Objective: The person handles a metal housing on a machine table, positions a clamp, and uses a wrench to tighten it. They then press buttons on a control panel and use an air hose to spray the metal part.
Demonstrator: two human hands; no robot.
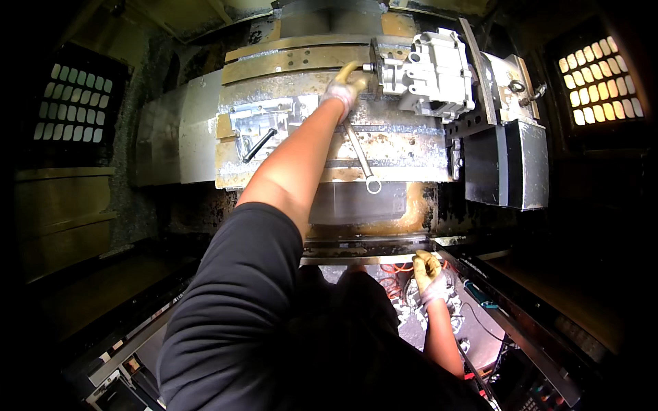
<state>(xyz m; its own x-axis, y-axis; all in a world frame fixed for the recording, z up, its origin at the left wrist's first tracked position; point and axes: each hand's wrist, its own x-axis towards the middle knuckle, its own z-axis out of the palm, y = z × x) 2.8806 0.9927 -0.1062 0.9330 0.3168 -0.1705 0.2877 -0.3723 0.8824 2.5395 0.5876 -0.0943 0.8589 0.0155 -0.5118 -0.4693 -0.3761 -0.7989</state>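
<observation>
My left hand, in a pale glove, reaches to the far middle of the machine table. Its fingers curl at the outer end of a bolt, which points at an upright dark plate left of a silver metal casting. Below that hand, a combination wrench lies across the table slots, ring end toward me; my wrist hides its other end. Down at the right, my gloved right hand has its fingers curled over the metal front edge of the machine.
On the slotted table, left of my forearm, a dark bolt-like rod lies on a clear plastic sheet. A dark block stands at the right. Orange hose and pale scraps are on the floor beyond the front edge.
</observation>
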